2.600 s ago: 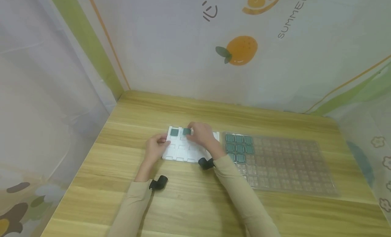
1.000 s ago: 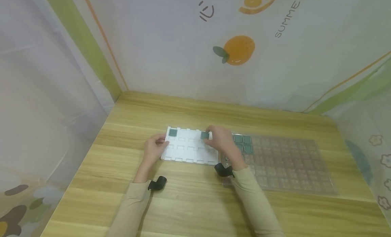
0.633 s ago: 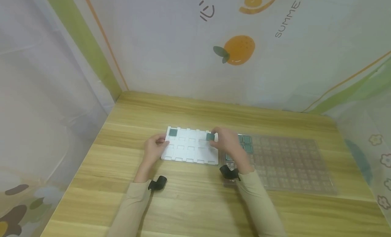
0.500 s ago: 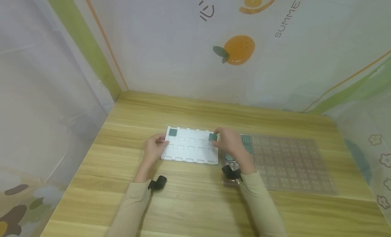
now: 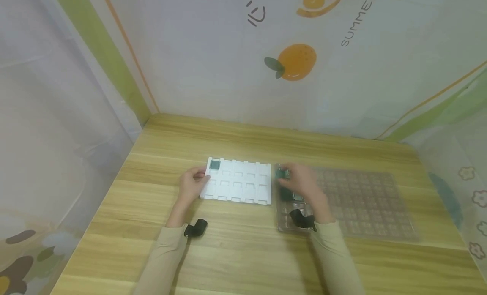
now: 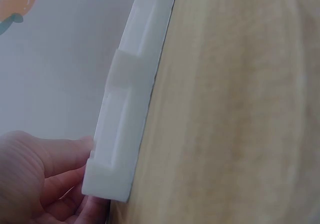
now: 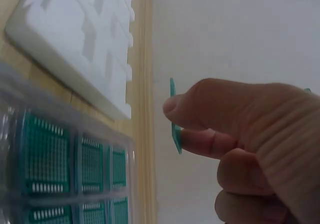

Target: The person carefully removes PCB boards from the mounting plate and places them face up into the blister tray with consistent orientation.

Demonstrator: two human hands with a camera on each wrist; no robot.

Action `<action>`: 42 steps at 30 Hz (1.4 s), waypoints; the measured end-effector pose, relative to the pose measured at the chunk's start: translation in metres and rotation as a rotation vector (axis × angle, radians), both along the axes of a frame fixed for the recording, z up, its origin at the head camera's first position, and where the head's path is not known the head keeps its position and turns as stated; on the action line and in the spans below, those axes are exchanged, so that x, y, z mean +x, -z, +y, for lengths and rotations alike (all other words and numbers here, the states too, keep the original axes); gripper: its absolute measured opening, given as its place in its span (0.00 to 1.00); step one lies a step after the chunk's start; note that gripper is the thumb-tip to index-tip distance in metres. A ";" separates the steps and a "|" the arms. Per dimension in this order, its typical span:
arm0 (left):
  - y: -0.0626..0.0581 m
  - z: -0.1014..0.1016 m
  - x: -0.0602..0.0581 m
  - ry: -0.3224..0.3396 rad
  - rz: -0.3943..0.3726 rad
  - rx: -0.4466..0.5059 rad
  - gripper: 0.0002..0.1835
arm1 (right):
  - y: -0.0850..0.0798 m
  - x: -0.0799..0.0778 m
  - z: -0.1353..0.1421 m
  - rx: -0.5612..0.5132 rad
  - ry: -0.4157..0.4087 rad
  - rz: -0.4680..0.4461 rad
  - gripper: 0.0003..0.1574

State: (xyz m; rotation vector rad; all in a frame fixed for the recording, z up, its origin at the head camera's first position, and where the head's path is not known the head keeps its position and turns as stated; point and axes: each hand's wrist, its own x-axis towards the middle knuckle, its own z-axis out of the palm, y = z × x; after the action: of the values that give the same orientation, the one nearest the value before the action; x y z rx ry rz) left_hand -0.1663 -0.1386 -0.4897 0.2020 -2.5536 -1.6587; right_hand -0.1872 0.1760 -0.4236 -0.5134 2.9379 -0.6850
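A white slotted tray (image 5: 243,189) lies on the table, with one small green circuit board (image 5: 214,165) in its far left slot. My left hand (image 5: 191,186) pinches the left edge of this tray between thumb and fingers, also seen close up in the left wrist view. Over the left end of a clear plastic tray (image 5: 365,202), my right hand (image 5: 302,183) pinches another green circuit board (image 7: 176,136) by thumb and finger, tilted edge-on in the right wrist view. Several green boards (image 7: 47,154) sit in the clear tray's pockets below, partly hidden by the hand in the head view.
The clear tray stands just right of the white one, a narrow gap between them. Bare wooden table (image 5: 236,252) shows in front of both trays. A printed white curtain (image 5: 213,75) hangs behind the table's back edge.
My right hand has carried its green board rightward along the white tray's far row, off its right end and over the clear tray. My left hand stays at the white tray's edge.
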 end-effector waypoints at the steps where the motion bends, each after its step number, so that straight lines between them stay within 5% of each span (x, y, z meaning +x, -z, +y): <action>1: 0.000 0.000 0.000 0.000 -0.001 0.002 0.16 | 0.000 0.001 0.003 -0.001 -0.001 0.000 0.22; 15: 0.001 0.000 -0.001 -0.007 -0.015 0.015 0.16 | 0.006 0.012 0.045 0.040 0.016 -0.006 0.20; 24: -0.001 0.001 0.000 -0.014 -0.017 0.026 0.16 | 0.021 0.021 0.073 -0.023 0.003 -0.048 0.21; 42: 0.001 0.000 -0.001 -0.013 -0.009 0.011 0.16 | 0.026 0.033 0.090 0.093 0.010 -0.014 0.19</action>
State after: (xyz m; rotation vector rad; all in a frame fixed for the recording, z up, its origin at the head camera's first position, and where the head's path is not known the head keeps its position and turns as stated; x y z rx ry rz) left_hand -0.1669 -0.1386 -0.4907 0.2271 -2.5445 -1.6721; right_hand -0.1539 0.2656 -0.4499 -0.4841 2.9444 -0.5472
